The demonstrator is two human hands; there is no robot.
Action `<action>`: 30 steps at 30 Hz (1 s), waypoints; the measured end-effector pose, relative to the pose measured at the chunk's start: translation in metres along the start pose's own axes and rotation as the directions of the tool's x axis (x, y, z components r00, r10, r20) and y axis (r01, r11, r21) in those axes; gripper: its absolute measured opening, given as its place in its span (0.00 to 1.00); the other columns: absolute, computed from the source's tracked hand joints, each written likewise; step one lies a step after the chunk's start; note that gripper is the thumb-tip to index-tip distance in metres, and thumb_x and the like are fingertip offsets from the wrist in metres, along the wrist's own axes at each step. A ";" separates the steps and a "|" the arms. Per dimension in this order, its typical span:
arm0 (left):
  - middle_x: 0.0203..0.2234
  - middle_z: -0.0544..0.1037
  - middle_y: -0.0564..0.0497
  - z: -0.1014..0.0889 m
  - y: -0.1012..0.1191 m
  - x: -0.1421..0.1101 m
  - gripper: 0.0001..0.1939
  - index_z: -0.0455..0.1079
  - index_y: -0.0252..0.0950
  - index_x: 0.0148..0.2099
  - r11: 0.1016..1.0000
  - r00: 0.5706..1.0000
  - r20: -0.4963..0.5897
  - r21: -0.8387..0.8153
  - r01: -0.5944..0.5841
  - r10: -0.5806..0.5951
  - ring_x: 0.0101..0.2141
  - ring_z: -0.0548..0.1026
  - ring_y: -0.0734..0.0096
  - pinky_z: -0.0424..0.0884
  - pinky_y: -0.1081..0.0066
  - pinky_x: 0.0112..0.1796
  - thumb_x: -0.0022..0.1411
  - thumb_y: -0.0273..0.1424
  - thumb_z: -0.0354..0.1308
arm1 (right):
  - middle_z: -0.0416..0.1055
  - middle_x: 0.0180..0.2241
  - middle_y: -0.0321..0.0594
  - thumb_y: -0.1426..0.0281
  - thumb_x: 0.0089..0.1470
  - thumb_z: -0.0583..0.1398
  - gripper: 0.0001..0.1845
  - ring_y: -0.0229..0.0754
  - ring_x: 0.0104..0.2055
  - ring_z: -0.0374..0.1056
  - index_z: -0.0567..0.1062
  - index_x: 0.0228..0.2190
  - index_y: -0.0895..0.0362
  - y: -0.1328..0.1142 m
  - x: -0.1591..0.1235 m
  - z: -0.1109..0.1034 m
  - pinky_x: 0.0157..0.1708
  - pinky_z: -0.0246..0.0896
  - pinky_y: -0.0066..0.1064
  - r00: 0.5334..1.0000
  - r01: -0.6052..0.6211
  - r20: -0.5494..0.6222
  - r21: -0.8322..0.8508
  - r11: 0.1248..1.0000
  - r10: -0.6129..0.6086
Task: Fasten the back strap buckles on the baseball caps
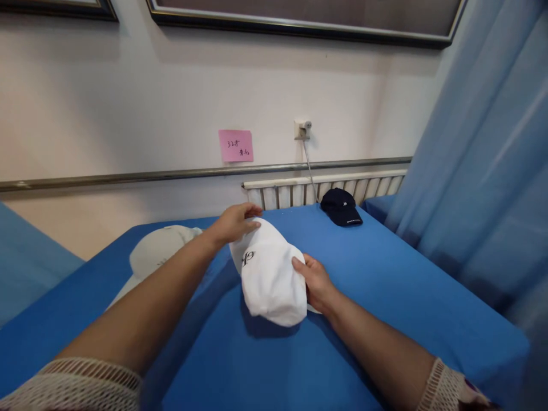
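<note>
Between my hands is a white baseball cap [274, 279] with dark lettering near its brim, tilted just above the blue-covered table. My left hand [237, 221] is at the brim end, thumb on the brim's edge and the other fingers partly hidden behind it. With thumb in front and fingers behind, my right hand [314, 281] grips the cap's right side. A pale cap [156, 251] lies to the left, partly covered by my left forearm. Farther off at the back right sits a navy cap [341, 206] with small white marks.
The blue cover [257, 371] spreads under everything. Behind it stand a white radiator [291, 194] and a metal rail [171, 173]. A cord runs down from a wall socket [302, 130], right of a pink note [236, 145]. Blue curtains [479, 171] hang at the right.
</note>
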State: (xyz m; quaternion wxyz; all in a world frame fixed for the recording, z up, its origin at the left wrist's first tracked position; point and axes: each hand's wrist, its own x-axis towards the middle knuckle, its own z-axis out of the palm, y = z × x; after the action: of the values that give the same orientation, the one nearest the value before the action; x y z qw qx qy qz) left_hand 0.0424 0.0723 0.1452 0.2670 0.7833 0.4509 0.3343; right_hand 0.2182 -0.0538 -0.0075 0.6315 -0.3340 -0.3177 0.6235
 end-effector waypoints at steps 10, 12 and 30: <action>0.61 0.66 0.34 0.087 -0.077 -0.083 0.24 0.66 0.33 0.54 0.804 0.752 -0.334 -0.419 0.422 -0.569 0.60 0.66 0.49 0.66 0.55 0.57 0.54 0.26 0.62 | 0.78 0.29 0.40 0.67 0.46 0.64 0.07 0.44 0.33 0.74 0.76 0.29 0.58 0.008 0.050 -0.039 0.33 0.69 0.32 0.946 -0.061 -0.313 0.074 0.995 0.081; 0.58 0.70 0.34 0.093 -0.075 -0.107 0.22 0.66 0.34 0.53 0.736 0.734 -0.255 -0.497 0.459 -0.630 0.57 0.71 0.50 0.71 0.56 0.54 0.56 0.25 0.60 | 0.79 0.29 0.41 0.66 0.46 0.63 0.08 0.46 0.33 0.74 0.76 0.28 0.58 0.012 0.051 -0.040 0.32 0.69 0.32 0.945 -0.064 -0.320 0.023 0.998 0.068; 0.41 0.81 0.40 0.070 -0.124 -0.078 0.25 0.68 0.30 0.54 0.452 0.760 -0.068 -0.837 0.309 -0.646 0.43 0.80 0.59 0.76 0.64 0.47 0.53 0.18 0.61 | 0.74 0.32 0.36 0.68 0.41 0.65 0.22 0.37 0.28 0.67 0.72 0.41 0.56 0.035 0.053 -0.046 0.27 0.61 0.27 0.928 0.024 -0.288 -0.588 0.809 -0.237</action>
State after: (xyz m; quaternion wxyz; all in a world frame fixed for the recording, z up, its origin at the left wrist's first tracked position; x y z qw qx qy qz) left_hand 0.0016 0.0515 -0.0107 0.5736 0.3391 0.5048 0.5488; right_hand 0.2372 -0.0018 -0.0637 0.5893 -0.5902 -0.3965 0.3836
